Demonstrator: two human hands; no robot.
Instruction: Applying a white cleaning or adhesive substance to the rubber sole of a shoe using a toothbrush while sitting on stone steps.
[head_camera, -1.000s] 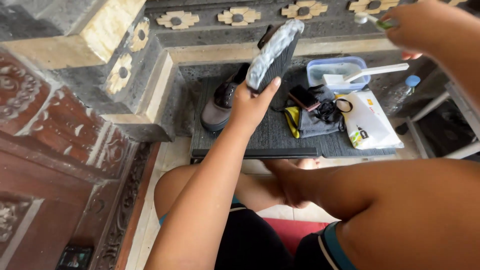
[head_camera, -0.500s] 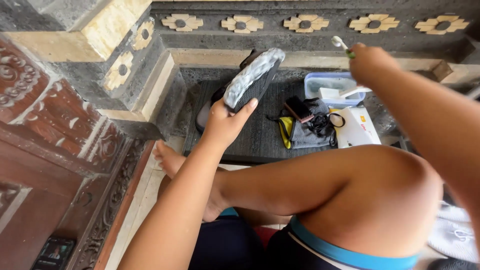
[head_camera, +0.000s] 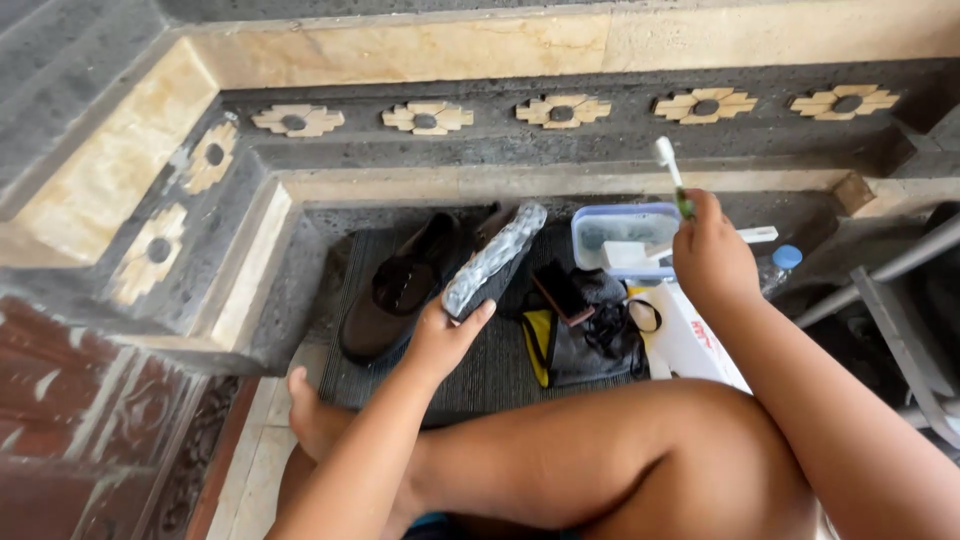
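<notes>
A seated person's left hand (head_camera: 440, 340) grips a dark shoe's grey sole (head_camera: 492, 262) while the right hand (head_camera: 712, 262) clenches a white toothbrush (head_camera: 670, 170), mid-scrub over a dark ribbed mat (head_camera: 480, 380).

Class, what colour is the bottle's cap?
Blue: the bottle cap shows clearly in the head view.

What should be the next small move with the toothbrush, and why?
Probably bring the toothbrush in the right hand down to the pale sole of the shoe that the left hand holds sole-up. Brush and sole are apart.
</notes>
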